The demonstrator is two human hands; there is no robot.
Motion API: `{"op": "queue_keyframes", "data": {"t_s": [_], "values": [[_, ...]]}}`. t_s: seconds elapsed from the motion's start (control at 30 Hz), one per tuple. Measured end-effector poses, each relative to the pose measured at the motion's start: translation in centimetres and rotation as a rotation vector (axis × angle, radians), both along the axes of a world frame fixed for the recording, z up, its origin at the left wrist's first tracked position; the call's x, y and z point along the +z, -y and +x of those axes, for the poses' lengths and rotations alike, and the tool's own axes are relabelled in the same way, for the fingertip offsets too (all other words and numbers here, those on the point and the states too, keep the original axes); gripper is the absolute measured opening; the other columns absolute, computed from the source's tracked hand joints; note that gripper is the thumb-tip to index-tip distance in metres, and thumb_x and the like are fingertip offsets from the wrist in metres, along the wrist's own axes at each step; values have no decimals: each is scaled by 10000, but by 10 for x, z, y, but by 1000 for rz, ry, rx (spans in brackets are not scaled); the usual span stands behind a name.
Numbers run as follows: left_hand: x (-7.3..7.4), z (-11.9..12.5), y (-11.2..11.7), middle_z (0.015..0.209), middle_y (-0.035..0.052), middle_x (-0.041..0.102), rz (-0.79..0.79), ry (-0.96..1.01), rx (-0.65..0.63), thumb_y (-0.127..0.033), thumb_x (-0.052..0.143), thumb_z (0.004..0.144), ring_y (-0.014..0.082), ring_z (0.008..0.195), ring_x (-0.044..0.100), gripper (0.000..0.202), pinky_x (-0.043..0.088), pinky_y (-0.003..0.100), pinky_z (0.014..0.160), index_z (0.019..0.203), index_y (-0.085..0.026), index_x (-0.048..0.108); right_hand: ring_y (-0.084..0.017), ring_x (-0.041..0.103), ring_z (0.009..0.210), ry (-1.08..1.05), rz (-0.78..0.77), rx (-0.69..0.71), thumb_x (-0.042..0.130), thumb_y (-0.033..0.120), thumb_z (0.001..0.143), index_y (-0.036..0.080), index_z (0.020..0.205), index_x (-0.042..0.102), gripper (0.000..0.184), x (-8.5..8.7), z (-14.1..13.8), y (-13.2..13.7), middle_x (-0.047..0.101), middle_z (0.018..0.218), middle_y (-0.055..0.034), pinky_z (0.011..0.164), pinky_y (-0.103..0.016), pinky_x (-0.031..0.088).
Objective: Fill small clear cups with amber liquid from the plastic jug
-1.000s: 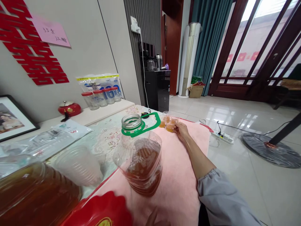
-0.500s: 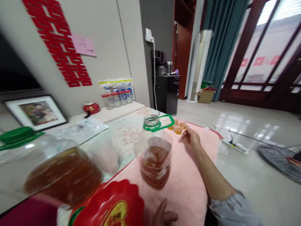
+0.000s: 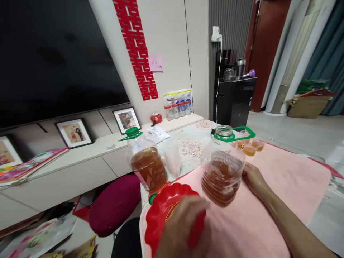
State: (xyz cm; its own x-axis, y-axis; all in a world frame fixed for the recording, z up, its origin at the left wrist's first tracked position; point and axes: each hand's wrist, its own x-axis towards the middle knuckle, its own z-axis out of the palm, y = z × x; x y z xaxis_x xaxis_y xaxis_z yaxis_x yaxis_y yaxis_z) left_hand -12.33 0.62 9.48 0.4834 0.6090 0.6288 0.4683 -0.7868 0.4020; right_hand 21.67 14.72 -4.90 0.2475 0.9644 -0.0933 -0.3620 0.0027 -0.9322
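My left hand (image 3: 180,226) lies blurred over a red scalloped plate (image 3: 161,211) at the near edge of the pink cloth (image 3: 282,179), with its fingers curled over the plate's rim. My right hand (image 3: 252,177) reaches in from the right, its fingers curled against the side of an open plastic jug (image 3: 221,172). The jug is about half full of amber liquid and has a green handle ring. A second jug (image 3: 146,163) with a green cap stands to the left. Small cups of amber liquid (image 3: 249,147) sit behind the open jug.
A stack of clear plastic cups (image 3: 172,157) stands between the jugs on a floral table cover. A low white cabinet (image 3: 88,157) along the wall holds framed photos, red-lidded jars (image 3: 177,109) and a red pot. A magenta cushion (image 3: 114,204) lies on the floor at the left.
The view has swung left and down. My right hand has drawn back from the small cups to the open jug's side. My left hand has come up over the red plate.
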Motion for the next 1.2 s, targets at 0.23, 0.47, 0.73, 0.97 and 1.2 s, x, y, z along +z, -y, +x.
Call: {"op": "queue_keyframes", "data": {"t_s": [0.23,0.47,0.73,0.97,1.2], "values": [[58,-49,-100,1276,111,671,140,-376,338,-174,457,967,206,1198,681,318,637,405,998,1201,-151,672,-105,638,660,5,7,16,676,358,1021,153,888,654,245,-4,1,-1,655,790,31,630,-259,566],[81,-36,-147,1611,169,448,-73,-827,403,-94,498,876,343,1603,293,409,328,531,1326,1229,-54,702,-98,624,636,38,21,34,686,362,1015,154,838,635,278,-5,1,-1,649,768,38,621,-253,557],[76,-30,-176,1644,101,431,-153,-948,394,-110,511,847,326,1645,180,299,185,599,1354,961,-145,785,-93,608,618,63,35,47,691,358,1012,157,807,621,296,-2,-2,2,625,734,49,606,-244,546],[73,-35,-179,1619,83,467,-187,-905,412,-192,520,916,288,1637,222,274,196,550,1360,980,-175,785,-91,604,611,83,31,45,691,345,1013,157,803,620,291,0,-4,3,618,723,53,598,-239,543],[82,-36,-182,1549,116,539,-209,-853,419,-162,648,806,310,1559,390,179,332,513,1310,899,-171,801,-91,605,612,94,24,43,693,337,1011,157,791,611,296,3,-4,3,615,719,55,595,-236,540]]}}
